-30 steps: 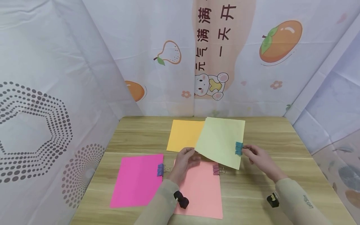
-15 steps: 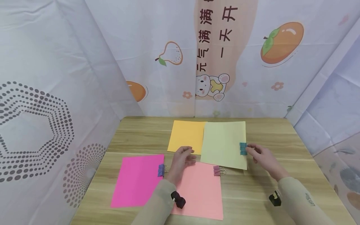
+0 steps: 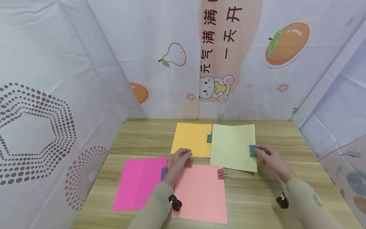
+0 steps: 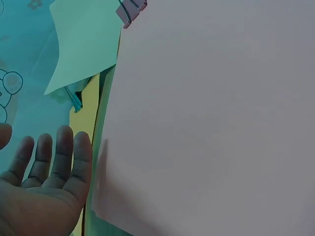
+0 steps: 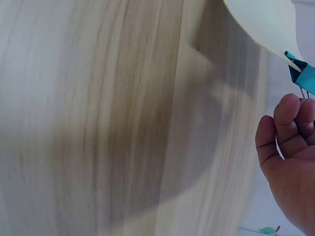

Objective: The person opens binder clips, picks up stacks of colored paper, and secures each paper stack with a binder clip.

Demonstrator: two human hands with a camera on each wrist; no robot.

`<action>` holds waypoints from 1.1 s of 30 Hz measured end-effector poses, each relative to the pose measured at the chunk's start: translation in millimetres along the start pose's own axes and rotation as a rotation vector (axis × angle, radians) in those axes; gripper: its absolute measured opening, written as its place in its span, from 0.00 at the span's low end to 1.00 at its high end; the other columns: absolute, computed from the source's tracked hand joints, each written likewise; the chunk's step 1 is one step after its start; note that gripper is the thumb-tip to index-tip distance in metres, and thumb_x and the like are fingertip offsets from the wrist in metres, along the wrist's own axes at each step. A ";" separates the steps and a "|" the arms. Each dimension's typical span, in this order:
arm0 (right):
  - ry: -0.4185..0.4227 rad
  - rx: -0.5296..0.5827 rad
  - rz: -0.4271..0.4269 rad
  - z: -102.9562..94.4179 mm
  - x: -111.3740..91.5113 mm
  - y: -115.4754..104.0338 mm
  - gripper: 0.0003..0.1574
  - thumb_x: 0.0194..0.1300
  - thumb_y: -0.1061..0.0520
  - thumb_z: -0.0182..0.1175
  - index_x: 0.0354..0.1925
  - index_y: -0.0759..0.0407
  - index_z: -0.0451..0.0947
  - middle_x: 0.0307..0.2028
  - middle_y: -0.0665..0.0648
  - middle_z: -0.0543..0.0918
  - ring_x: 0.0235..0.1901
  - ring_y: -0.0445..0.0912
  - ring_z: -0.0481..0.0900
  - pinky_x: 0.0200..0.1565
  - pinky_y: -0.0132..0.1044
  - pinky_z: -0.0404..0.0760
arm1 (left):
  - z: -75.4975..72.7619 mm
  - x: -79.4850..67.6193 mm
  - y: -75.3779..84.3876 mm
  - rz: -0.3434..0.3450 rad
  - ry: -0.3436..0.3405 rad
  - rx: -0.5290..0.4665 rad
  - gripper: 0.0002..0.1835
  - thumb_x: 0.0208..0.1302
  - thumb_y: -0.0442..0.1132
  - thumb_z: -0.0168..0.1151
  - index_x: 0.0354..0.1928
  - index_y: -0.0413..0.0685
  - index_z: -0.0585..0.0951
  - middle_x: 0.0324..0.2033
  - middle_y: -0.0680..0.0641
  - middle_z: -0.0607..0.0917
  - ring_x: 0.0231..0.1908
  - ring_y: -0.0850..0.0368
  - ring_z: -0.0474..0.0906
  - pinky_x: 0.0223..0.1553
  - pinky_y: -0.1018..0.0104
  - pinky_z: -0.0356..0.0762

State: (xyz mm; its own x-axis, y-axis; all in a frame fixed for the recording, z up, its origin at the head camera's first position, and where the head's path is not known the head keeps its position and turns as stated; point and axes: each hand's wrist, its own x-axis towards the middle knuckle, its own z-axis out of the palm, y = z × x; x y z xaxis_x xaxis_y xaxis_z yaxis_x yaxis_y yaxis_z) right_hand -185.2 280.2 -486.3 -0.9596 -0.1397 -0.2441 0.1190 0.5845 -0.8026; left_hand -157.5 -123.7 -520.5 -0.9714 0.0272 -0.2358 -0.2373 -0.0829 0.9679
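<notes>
My right hand (image 3: 273,159) pinches the wire handle of a teal binder clip (image 3: 253,151) on the right edge of a pale yellow paper stack (image 3: 233,146). In the right wrist view, the curved paper (image 5: 268,24) hangs off the table surface, gripped by that clip. My left hand (image 3: 178,163) hovers over the upper left corner of a salmon pink paper stack (image 3: 200,194) and holds nothing. Its fingers extend loosely in the left wrist view, beside the pink sheet (image 4: 206,118). A mauve binder clip (image 3: 220,173) sits on the pink stack's right edge.
Behind lies an orange-yellow paper stack (image 3: 190,138) with another teal clip (image 3: 209,138) at its right edge. Left of my left hand is a magenta stack (image 3: 140,184) with a blue-purple clip (image 3: 164,173). Printed cloth (image 3: 160,95) hangs around the wooden table (image 3: 137,133).
The pale yellow stack has moved right with my right hand and levelled out, uncovering the orange-yellow stack's teal clip. My left hand has left its edge and drawn back slightly left.
</notes>
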 end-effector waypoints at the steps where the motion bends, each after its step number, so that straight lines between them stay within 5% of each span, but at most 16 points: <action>1: 0.001 -0.001 0.000 -1.0 0.4 1.3 0.46 0.78 0.35 0.48 0.74 0.69 0.60 0.44 0.61 0.76 0.38 0.48 0.74 0.43 0.41 0.78 | -1.1 -0.3 0.5 0.001 0.002 0.014 0.22 0.76 0.44 0.58 0.62 0.34 0.74 0.50 0.33 0.83 0.48 0.38 0.84 0.48 0.51 0.85; 13: 0.016 -0.041 0.021 -8.0 3.0 9.3 0.48 0.78 0.32 0.47 0.74 0.68 0.59 0.34 0.58 0.77 0.35 0.49 0.76 0.44 0.43 0.72 | -15.1 -3.9 7.0 0.008 0.033 0.243 0.19 0.74 0.46 0.60 0.60 0.44 0.79 0.48 0.41 0.85 0.47 0.45 0.84 0.49 0.53 0.83; 19: 0.024 -0.038 0.030 -10.3 1.8 11.1 0.50 0.78 0.31 0.45 0.74 0.70 0.58 0.42 0.61 0.78 0.38 0.49 0.77 0.46 0.43 0.73 | -18.3 -9.7 18.8 0.059 0.004 0.358 0.20 0.74 0.47 0.59 0.61 0.45 0.78 0.47 0.38 0.85 0.47 0.42 0.83 0.47 0.50 0.82; 29: 0.054 -0.026 0.050 -13.1 8.8 20.0 0.49 0.78 0.32 0.46 0.73 0.72 0.59 0.41 0.60 0.77 0.38 0.46 0.77 0.43 0.39 0.77 | -34.7 -15.5 32.5 0.095 0.025 0.472 0.20 0.75 0.49 0.58 0.61 0.47 0.78 0.53 0.44 0.82 0.48 0.49 0.83 0.36 0.63 0.80; 33: 0.058 -0.035 0.068 -14.9 9.4 23.2 0.52 0.78 0.31 0.45 0.72 0.75 0.58 0.47 0.65 0.78 0.41 0.48 0.78 0.44 0.40 0.80 | -45.8 -17.7 39.6 0.100 0.046 0.507 0.19 0.74 0.49 0.58 0.61 0.49 0.79 0.57 0.45 0.80 0.54 0.46 0.81 0.41 0.59 0.81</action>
State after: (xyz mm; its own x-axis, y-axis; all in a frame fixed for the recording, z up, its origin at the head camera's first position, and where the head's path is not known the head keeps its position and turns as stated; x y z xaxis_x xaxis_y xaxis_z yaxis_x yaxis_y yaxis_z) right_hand -195.3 304.3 -499.1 -0.9630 -0.0525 -0.2645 0.1765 0.6189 -0.7654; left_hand -150.0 -173.0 -481.9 -0.9911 -0.0009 -0.1330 -0.1216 0.4107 0.9036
